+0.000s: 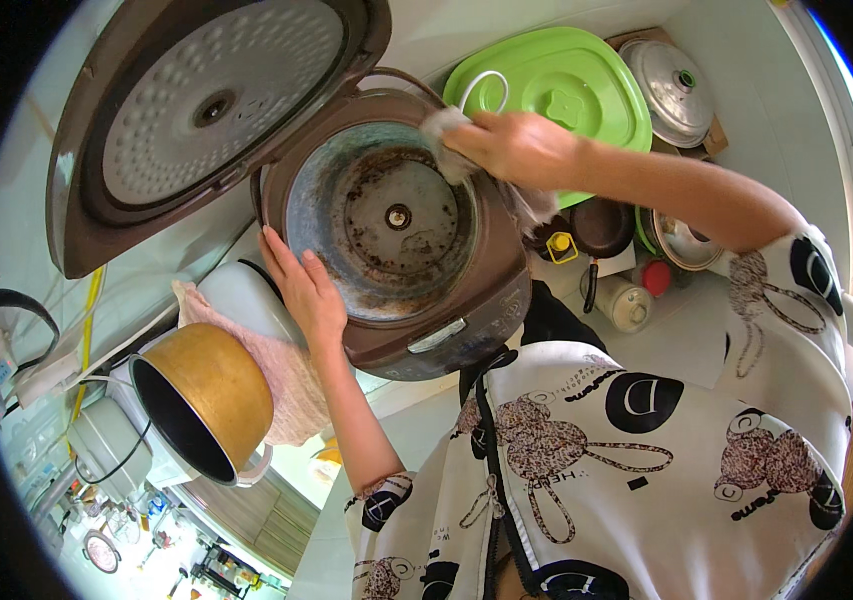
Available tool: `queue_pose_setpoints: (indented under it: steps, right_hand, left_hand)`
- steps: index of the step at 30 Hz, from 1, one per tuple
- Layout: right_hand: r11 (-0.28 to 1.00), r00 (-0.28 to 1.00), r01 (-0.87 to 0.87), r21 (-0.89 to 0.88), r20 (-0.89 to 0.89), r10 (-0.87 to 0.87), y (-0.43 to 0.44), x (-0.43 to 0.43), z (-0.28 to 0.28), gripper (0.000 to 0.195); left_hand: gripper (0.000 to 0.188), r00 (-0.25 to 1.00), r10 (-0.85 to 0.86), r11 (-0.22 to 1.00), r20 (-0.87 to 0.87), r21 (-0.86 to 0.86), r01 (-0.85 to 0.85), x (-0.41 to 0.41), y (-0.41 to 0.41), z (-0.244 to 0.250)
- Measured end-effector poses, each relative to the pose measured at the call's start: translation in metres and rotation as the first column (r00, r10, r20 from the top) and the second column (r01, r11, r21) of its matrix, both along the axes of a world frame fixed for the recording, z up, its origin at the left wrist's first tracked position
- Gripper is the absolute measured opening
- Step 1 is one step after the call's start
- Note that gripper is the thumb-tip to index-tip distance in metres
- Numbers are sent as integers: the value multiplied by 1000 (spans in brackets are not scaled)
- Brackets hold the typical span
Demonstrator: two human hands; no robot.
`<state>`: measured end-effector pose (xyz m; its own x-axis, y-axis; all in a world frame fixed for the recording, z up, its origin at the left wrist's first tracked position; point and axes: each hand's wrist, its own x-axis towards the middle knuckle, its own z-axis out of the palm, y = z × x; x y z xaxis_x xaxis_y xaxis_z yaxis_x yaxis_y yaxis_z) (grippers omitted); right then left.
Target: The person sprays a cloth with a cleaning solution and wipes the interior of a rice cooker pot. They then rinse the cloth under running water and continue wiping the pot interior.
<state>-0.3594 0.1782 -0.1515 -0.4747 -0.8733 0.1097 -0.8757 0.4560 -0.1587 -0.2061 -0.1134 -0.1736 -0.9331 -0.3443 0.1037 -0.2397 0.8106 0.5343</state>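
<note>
A brown rice cooker [437,346] stands before me with its lid [224,112] raised. Its inner pot is out, so the grey heating plate [426,199] shows, with brown and black stains around it and down the chamber wall. My right hand [520,150] grips a pale, damp-looking cloth [447,142] at the far right of the cooker's rim, and part of the cloth hangs down outside. My left hand [306,296] lies with spread fingers against the left side of the rim, touching the cooker body.
Left of the cooker, a golden inner pot [216,390] lies tilted on its side by a pink towel [295,390]. A green plastic lid [569,105] and a metal pot lid [668,90] lean at the back right. A jar [625,300] and a small pan [602,225] stand below them.
</note>
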Motion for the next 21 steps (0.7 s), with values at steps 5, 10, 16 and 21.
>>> queue_pose_setpoints:
  steps: [5,10,16,21]
  right_hand:
    - [988,985,-142,-59,-108,136,3,-5,2,48]
    - [989,992,-104,-103,61,110,38,45,4,55]
    - [991,992,-126,-49,-28,124,23,29,6,54]
    - [993,982,-119,21,-147,121,17,1,-8,60]
  left_hand:
    - [55,1000,-7,1000,-21,18,8,2,-3,-1]
    - [55,1000,2,1000,-25,19,-2,1,-3,0]
    - [56,1000,-6,1000,-30,23,7,1,0,1]
    - [55,1000,21,1000,-12,22,-21,1,3,1]
